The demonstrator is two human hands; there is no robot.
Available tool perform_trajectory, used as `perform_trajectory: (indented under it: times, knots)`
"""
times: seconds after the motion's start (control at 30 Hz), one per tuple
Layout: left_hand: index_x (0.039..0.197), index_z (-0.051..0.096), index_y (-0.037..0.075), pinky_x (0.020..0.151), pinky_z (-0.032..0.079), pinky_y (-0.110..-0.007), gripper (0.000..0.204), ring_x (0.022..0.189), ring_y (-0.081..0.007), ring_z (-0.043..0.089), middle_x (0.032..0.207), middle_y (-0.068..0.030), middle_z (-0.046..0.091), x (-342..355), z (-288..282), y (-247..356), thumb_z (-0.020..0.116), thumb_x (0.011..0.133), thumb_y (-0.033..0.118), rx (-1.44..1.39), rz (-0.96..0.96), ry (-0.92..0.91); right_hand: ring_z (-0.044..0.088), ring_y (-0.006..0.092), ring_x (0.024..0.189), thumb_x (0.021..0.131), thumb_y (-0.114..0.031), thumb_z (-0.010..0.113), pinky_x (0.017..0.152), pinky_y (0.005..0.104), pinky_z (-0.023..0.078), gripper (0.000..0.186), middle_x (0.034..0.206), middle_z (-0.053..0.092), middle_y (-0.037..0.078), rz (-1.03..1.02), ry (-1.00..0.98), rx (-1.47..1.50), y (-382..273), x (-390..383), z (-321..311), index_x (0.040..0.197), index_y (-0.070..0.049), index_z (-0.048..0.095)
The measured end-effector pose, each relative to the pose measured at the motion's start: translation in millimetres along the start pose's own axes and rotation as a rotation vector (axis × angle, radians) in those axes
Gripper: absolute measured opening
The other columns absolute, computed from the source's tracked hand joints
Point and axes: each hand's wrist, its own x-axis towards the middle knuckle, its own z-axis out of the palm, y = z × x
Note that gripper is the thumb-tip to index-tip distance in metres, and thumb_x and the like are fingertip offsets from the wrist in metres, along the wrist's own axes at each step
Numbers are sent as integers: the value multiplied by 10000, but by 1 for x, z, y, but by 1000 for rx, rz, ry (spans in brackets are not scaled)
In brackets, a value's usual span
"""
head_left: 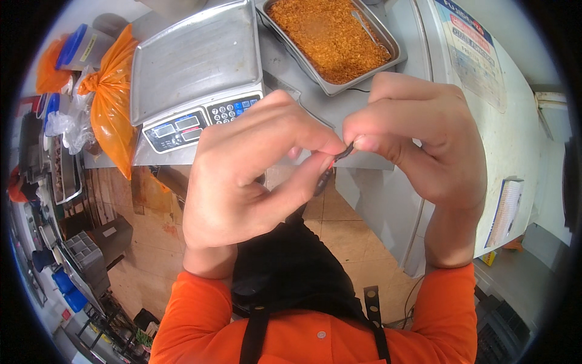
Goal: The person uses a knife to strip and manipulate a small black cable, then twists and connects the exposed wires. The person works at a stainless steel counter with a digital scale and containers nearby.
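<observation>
Both hands are raised in front of my chest, their fingertips almost meeting. Between thumb and forefinger, my left hand (242, 170) pinches a small, dark, narrow thing (324, 181); part of it hangs below the thumb. My right hand (424, 133) pinches the other end of it, where a thin black stretch bridges the gap between the hands. Its exact kind I cannot make out, since the fingers cover much of it. Behind my left hand stands a weighing scale (197, 60) with a bare metal pan and a keypad.
A steel tray (397, 54) of orange-brown crumbly food, with a metal utensil (367, 27) in it, stands at the back. Left of the scale sits a knotted orange bag (112, 103). A white appliance (485, 115) borders the right. Tiled floor (339, 212) shows below.
</observation>
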Motion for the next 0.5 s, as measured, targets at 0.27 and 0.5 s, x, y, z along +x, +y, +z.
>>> perform_trajectory:
  times: [0.27,0.5]
  knots:
    - [855,661,-56,670,449,-285,125,735,-201,591,818,-128,666,-1,-1,-3,657,736,-95,-6,17,0,501,174,585,855,-146,695,522,288,363,130,663,555,57,11,8,125,7,1,3,841,-18,710]
    - [977,626,-83,707,481,-266,117,782,-173,615,896,-130,621,-5,-10,6,594,866,-102,-158,-256,-3,524,176,572,879,-132,672,515,277,387,130,636,564,63,39,59,67,6,6,11,856,-10,709]
